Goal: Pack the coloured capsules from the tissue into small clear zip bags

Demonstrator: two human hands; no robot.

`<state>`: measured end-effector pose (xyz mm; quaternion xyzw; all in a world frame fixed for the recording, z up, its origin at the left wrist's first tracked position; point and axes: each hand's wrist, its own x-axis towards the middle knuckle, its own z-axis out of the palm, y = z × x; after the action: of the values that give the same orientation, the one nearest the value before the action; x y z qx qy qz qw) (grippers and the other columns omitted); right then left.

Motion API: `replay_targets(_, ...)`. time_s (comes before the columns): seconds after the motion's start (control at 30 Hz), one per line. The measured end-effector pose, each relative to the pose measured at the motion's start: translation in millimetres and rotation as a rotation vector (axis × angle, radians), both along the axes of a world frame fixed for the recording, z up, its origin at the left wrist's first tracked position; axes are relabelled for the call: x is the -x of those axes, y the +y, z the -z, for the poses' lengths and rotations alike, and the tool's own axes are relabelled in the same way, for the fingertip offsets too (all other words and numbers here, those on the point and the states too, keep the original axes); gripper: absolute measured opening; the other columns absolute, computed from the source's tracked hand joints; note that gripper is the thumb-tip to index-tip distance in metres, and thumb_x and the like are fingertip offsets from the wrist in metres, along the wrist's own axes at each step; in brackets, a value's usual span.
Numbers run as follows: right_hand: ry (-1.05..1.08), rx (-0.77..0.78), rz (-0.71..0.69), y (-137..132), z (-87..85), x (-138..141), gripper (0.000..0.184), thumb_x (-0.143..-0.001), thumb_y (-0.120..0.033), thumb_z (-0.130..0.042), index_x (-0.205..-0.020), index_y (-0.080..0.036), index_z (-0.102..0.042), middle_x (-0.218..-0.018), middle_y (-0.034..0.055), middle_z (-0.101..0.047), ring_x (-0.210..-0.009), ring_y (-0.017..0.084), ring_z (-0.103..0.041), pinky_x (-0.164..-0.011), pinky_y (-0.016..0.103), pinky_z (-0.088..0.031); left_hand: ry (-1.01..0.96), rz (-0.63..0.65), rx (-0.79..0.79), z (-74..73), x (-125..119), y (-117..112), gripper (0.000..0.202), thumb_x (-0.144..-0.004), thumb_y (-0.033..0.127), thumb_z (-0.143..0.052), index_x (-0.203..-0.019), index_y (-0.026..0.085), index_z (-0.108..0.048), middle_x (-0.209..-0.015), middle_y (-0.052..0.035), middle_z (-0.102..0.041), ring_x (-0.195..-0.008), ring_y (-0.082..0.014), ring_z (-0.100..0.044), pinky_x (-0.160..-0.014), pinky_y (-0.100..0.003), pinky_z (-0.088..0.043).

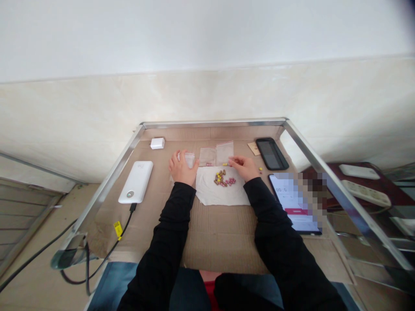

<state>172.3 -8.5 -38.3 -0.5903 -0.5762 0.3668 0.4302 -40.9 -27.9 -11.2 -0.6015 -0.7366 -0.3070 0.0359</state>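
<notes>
**Two hands at a cardboard-covered counter (220, 235), head view.** The left hand (182, 168) lies with its fingers loosely curved against a small transparent plastic bag (189, 160); whether it grips the bag cannot be told. The right hand (241, 167) draws its thumb and fingers into a narrow pinch at the top edge of a white paper napkin (220, 190); whether it holds anything is too small to tell. A loose cluster of red, brown and yellow capsules (223, 179) lies on the napkin between the hands. Two more transparent bags (216, 154) stand just beyond the napkin, and a few small yellow pills (260, 169) lie just right of the right hand. Around them are a white power bank (136, 181), a white charger (157, 143), a smartphone (271, 153) and a tablet (285, 196) with a pixelated screen. A steel frame (214, 123) borders the counter.
</notes>
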Motion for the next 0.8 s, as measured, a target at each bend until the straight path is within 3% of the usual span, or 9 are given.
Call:
replay_targets(0.37,-0.026,-0.024,0.046,4.5,3.2,2.7,0.039,-0.065,-0.034,-0.059,-0.094,-0.008,-0.064,-0.065,0.0069,-0.063,-0.055,0.013,-0.054,-0.054,0.026,-0.043,0.048,-0.066,0.083,2.5,1.1,0.1,0.053,-0.067,0.045,-0.053,-0.115,0.024,-0.043,-0.124,-0.0095,-0.039,-0.109,-0.028,-0.039,-0.087,-0.041,-0.033)
replay_targets(0.8,-0.469,-0.03,0.154,-7.8,-17.7,1.8,0.047,-0.067,-0.038,-0.056,-0.109,-0.016,-0.056,-0.067,0.0016,-0.063,-0.063,0.016,-0.056,-0.061,0.028,-0.04,-0.014,-0.025,0.035,0.7,1.0,-0.6,0.051,-0.066,0.037,-0.056,-0.113,0.023,-0.044,-0.124,-0.012,-0.039,-0.108,-0.0306,-0.041,-0.086,-0.045,-0.032)
